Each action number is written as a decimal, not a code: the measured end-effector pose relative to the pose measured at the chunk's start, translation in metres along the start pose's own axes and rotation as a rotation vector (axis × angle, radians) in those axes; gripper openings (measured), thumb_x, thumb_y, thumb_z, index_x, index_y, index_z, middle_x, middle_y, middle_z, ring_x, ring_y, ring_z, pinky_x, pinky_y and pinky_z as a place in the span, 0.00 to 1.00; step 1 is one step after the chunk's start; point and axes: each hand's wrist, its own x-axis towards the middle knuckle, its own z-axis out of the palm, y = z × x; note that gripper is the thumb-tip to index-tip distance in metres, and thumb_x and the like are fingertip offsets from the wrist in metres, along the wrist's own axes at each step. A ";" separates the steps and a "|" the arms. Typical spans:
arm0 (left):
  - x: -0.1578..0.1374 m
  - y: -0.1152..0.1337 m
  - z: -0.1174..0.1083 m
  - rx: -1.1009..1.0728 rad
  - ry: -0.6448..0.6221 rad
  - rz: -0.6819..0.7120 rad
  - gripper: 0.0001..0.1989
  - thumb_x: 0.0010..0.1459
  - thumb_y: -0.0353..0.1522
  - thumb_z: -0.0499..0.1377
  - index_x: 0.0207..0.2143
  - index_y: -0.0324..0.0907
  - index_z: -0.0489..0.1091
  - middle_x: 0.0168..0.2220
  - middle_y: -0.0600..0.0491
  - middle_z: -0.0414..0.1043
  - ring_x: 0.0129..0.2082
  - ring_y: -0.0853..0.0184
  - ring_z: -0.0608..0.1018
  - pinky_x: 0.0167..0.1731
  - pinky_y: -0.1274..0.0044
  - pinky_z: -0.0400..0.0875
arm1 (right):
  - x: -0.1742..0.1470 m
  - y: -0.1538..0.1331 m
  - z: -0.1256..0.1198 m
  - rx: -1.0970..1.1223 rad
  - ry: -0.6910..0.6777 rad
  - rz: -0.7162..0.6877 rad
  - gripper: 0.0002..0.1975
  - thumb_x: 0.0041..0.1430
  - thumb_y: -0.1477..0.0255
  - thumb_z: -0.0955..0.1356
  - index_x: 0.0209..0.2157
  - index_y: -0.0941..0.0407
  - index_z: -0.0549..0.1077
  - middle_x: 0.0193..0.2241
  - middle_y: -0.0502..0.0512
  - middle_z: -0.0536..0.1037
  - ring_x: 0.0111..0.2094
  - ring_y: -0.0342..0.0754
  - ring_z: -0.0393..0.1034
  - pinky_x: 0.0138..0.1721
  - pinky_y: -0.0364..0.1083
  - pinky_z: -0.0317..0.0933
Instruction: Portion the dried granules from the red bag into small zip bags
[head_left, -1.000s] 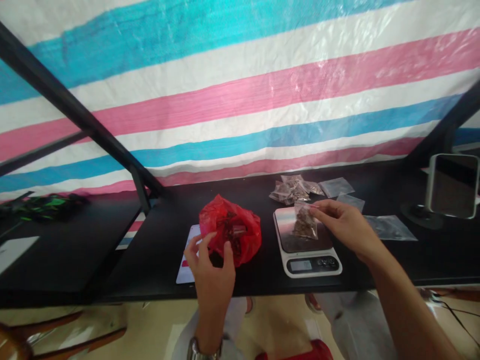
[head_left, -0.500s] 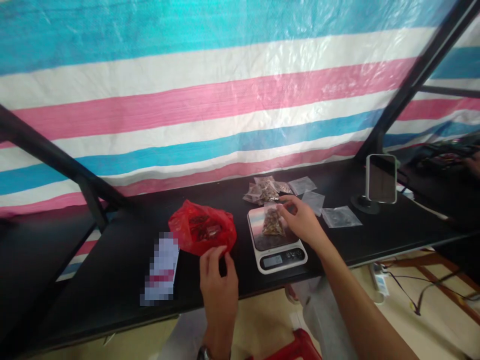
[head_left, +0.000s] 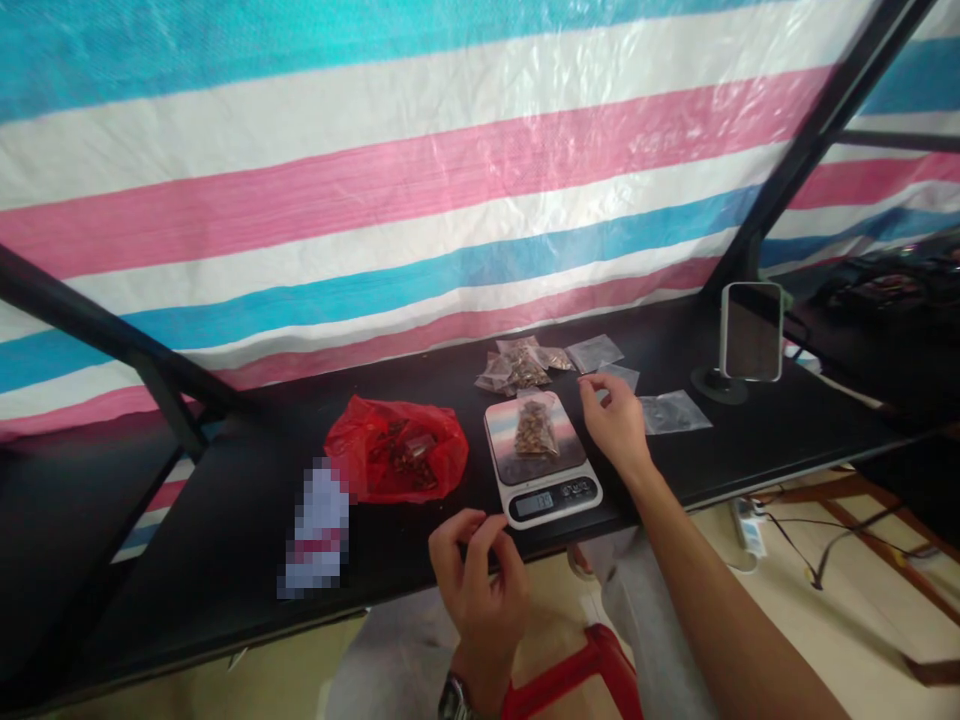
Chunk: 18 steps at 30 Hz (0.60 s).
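A small clear plastic bag of brownish dried bits (head_left: 535, 430) lies on the steel plate of a white digital scale (head_left: 555, 508), whose lit display shows blurry digits. My right hand (head_left: 616, 425) hovers just right of the scale, apart from the bag, its fingers loosely bent and holding nothing that shows. At the table's front edge, near the scale's lower left corner, is my left hand (head_left: 484, 575), fingers bent and apart with nothing in them. Left of the scale sits an open red plastic bag (head_left: 352, 455) with dark loose bits and something clear inside.
Behind the scale lie several filled little bags (head_left: 521, 365). Flat clear bags (head_left: 675, 412) rest to the right, near a phone-like screen on a round stand (head_left: 752, 335). A pixelated pale item (head_left: 319, 535) is at left. Below stands a red stool (head_left: 585, 665).
My right hand has let go of the small bag and drawn right, leaving it on the scale. My left hand has moved from the red bag rightward and toward me. The display's digits differ.
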 end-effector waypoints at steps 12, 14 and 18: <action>0.003 -0.010 -0.004 -0.034 0.008 -0.058 0.13 0.63 0.15 0.59 0.37 0.42 0.74 0.38 0.53 0.71 0.37 0.68 0.76 0.40 0.76 0.74 | -0.010 -0.008 0.010 -0.052 -0.193 -0.089 0.16 0.67 0.59 0.68 0.41 0.53 0.85 0.37 0.58 0.77 0.40 0.56 0.75 0.48 0.53 0.68; 0.003 -0.011 -0.006 -0.035 0.013 -0.060 0.14 0.63 0.15 0.59 0.37 0.42 0.74 0.38 0.53 0.71 0.38 0.68 0.76 0.40 0.76 0.74 | -0.009 -0.006 0.011 -0.047 -0.196 -0.079 0.16 0.66 0.59 0.68 0.40 0.53 0.85 0.37 0.58 0.77 0.40 0.55 0.75 0.48 0.53 0.68; 0.004 -0.015 -0.008 -0.031 0.028 -0.052 0.14 0.63 0.15 0.59 0.37 0.42 0.74 0.38 0.53 0.70 0.38 0.69 0.76 0.40 0.76 0.73 | -0.008 -0.003 0.012 -0.017 -0.198 -0.080 0.14 0.64 0.61 0.68 0.37 0.53 0.84 0.36 0.57 0.77 0.40 0.55 0.75 0.49 0.53 0.68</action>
